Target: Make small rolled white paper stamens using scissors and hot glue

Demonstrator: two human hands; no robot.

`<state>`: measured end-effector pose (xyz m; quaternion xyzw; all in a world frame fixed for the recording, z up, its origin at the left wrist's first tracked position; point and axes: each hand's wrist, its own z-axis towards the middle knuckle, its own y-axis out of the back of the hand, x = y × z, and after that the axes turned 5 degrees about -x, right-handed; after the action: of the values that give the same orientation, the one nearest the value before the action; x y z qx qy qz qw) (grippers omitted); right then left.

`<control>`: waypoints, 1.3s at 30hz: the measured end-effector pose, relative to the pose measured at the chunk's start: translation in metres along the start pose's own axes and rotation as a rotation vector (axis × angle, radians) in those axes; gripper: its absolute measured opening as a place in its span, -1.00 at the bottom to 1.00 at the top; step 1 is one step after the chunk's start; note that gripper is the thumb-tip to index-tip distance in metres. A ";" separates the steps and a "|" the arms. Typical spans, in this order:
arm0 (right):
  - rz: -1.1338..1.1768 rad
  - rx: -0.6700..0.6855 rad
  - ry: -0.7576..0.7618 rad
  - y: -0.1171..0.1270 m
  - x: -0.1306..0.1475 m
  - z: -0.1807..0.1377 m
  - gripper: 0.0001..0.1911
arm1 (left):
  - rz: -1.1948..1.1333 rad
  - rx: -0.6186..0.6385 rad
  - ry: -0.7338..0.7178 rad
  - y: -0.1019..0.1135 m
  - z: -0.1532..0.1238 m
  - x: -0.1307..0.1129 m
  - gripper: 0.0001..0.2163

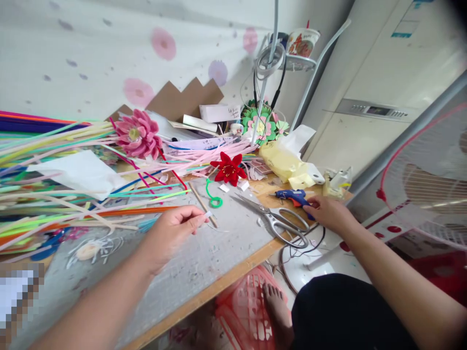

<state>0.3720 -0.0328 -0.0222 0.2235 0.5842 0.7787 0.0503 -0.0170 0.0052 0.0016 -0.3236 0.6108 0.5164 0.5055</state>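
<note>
Over the grey cutting mat, my left hand [182, 226] is closed in a pinch on a small white piece [207, 214], too small to name surely. A thin wooden stick [199, 199] lies just beyond those fingers. At the table's right edge, my right hand [326, 211] has its fingers around the handle of a blue glue gun [292, 195]. Large scissors [279, 221] rest beside it, blades pointing left. A green pipe cleaner [215, 200] with a coiled end lies on the mat, near a red fuzzy flower [229, 168].
Many coloured pipe cleaners [73, 141] cover the table's left and back, with a pink flower [136, 133] among them. A yellow plastic bag [284, 160] lies at the back right. Below stands a red plastic stool [248, 301]; a fan [430, 180] is at right.
</note>
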 end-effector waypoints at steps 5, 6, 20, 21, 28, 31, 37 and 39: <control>0.116 -0.023 -0.085 -0.007 0.001 0.008 -0.86 | 0.000 -0.033 0.036 0.002 0.000 0.001 -0.80; 0.159 -0.045 -0.108 -0.005 0.004 0.006 -0.83 | -0.011 -0.032 0.038 0.002 -0.001 0.001 -0.79; 1.119 0.320 -0.174 0.020 0.122 -0.088 -0.71 | -0.065 -0.019 0.056 -0.001 -0.010 -0.008 -0.82; 1.103 0.319 -0.136 0.020 0.125 -0.092 -0.71 | -0.048 -0.029 0.043 -0.001 -0.010 -0.008 -0.81; 0.850 0.354 0.375 0.022 0.131 -0.103 -0.89 | 0.075 -0.080 -0.039 -0.002 -0.012 -0.005 -0.82; 0.746 0.272 0.585 0.026 0.138 -0.102 -0.93 | 0.099 -0.067 -0.063 -0.002 -0.012 -0.004 -0.84; 0.605 0.181 0.732 0.029 0.145 -0.101 -0.94 | 0.189 -0.070 -0.135 -0.002 -0.013 -0.008 -0.84; 0.554 0.150 0.746 0.029 0.145 -0.101 -0.91 | 0.221 -0.081 -0.154 -0.002 -0.013 -0.009 -0.83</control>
<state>0.2060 -0.0823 0.0251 0.0788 0.5354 0.7456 -0.3889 -0.0164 -0.0090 0.0093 -0.2341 0.5807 0.6166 0.4772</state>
